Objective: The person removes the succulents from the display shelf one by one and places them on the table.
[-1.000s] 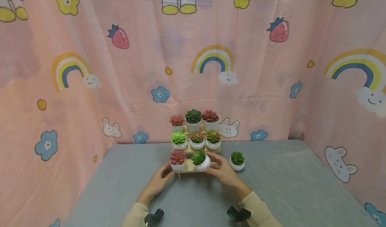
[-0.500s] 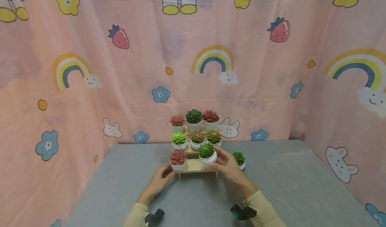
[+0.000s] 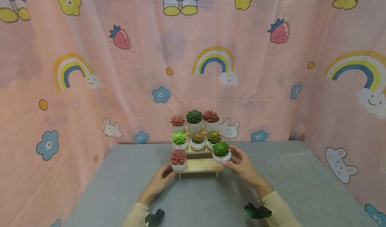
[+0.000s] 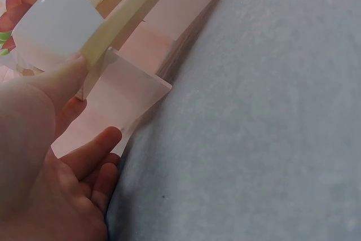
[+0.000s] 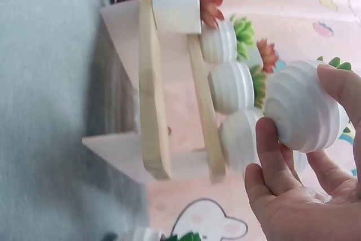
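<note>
Nearest, our pale yellow sleeves (image 3: pixel 135 216) enter from the bottom edge with dark wrist devices (image 3: pixel 155 217) beside them, over a grey table (image 3: pixel 196 200). Our left hand (image 3: pixel 157 183) grips the left end of the stepped stand (image 3: pixel 202 166), thumb on the end of the lowest board and curled fingers by the white side panel (image 4: pixel 127 88). Our right hand (image 3: pixel 246 168) pinches the ribbed white pot (image 3: pixel 221 158) of a green succulent (image 3: pixel 221 148) between thumb and fingers; we hold it above the right end of that board, apart from the wood. On the board's left end, just beside our thumb, sits a red succulent (image 3: pixel 178 157) in a white pot. Low in the right wrist view we see another white pot (image 5: pixel 144 234) with green leaves, cut off by the frame. One step up, we find a bright green plant (image 3: pixel 179 138), a brownish plant (image 3: pixel 197 137) and an olive plant (image 3: pixel 213 136), whose pot our held one partly blocks from the head view. On the top step stand a small red plant (image 3: pixel 177 121), a dark green plant (image 3: pixel 194 116) and a larger red plant (image 3: pixel 210 116). Behind everything hangs a pink backdrop (image 3: pixel 141 66) printed with rainbows (image 3: pixel 212 54) and strawberries (image 3: pixel 122 39).
</note>
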### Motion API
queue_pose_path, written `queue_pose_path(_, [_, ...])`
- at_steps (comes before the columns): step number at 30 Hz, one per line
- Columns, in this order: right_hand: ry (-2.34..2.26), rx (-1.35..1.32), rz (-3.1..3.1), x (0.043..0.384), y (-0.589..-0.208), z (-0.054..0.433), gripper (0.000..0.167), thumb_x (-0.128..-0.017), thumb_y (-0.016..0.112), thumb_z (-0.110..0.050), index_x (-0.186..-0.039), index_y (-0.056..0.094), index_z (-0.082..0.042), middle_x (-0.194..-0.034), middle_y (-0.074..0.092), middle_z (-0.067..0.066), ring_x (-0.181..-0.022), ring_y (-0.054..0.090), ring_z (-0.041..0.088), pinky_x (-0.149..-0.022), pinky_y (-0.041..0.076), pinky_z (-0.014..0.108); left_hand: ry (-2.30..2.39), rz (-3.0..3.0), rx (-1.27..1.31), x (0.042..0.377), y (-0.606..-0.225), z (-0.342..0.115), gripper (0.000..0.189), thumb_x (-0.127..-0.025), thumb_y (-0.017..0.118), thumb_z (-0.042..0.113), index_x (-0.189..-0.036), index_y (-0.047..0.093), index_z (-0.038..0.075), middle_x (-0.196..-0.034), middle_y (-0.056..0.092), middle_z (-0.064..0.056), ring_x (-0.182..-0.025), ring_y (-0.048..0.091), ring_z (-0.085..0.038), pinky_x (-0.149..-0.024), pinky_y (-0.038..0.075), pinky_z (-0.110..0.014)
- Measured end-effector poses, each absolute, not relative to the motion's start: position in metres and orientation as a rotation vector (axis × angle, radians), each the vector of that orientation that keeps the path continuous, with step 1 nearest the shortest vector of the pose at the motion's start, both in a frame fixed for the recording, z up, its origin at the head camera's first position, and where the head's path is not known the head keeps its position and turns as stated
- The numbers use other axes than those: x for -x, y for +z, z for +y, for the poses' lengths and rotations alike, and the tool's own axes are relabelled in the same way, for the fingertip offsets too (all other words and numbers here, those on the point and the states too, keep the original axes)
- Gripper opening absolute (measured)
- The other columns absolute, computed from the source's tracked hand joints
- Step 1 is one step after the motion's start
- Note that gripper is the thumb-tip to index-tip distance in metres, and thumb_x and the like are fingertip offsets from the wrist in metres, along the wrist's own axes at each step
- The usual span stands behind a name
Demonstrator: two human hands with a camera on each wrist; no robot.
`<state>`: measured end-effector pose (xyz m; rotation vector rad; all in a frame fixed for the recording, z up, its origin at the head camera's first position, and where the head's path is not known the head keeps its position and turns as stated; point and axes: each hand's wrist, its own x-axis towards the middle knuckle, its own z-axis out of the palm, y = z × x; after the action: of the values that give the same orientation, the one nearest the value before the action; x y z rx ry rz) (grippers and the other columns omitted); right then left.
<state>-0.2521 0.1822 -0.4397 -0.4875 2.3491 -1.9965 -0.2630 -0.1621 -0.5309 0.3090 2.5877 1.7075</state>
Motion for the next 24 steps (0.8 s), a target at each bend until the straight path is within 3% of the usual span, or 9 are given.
queue_pose_path(4, [-1.985,0.481,2.378,0.253,-0.439,0.193,0.069,-0.094,0.069,-0.006,-0.151,0.032,0.005,-0.149,0.041,0.030,-0.125,0.061,0.017,-0.089,0.054,0.020,1.700,2.592,-0.316,0.262,-0.531,-0.162,0.061,-0.102,0.060,0.032,-0.154,0.042,0.007,-0.152,0.051,-0.019,-0.140,0.048,-0.038,-0.113,0.040,-0.057])
queue_pose_path(8, [-2.018,0.469,2.356,0.254,-0.440,0.203,0.070,-0.095,0.067,-0.004,-0.153,0.028,0.005,-0.153,0.035,0.031,-0.110,0.058,-0.011,-0.087,0.054,0.016,1.698,2.591,-0.321,0.263,-0.530,-0.163,0.060,-0.102,0.060,0.031,-0.154,0.042,0.006,-0.152,0.051,-0.020,-0.140,0.048,-0.038,-0.113,0.040,-0.056])
queue_pose_path(20, [-2.047,0.385,2.458,0.259,-0.440,0.226,0.066,-0.096,0.067,-0.006,-0.151,0.032,0.005,-0.148,0.041,0.027,-0.108,0.057,-0.015,-0.087,0.052,0.013,1.713,2.582,-0.288,0.265,-0.529,-0.167,0.061,-0.101,0.062,0.031,-0.153,0.043,0.007,-0.149,0.054,-0.017,-0.138,0.051,-0.035,-0.112,0.042,-0.053])
queue_pose_path(24, [-2.050,0.385,2.468,0.259,-0.440,0.240,0.067,-0.096,0.067,-0.005,-0.151,0.030,0.007,-0.135,0.053,0.002,-0.108,0.058,-0.014,-0.086,0.053,0.014,1.715,2.569,-0.284,0.264,-0.531,-0.164,0.061,-0.101,0.062,0.033,-0.154,0.043,0.008,-0.150,0.054,-0.016,-0.138,0.051,-0.034,-0.113,0.041,-0.054])
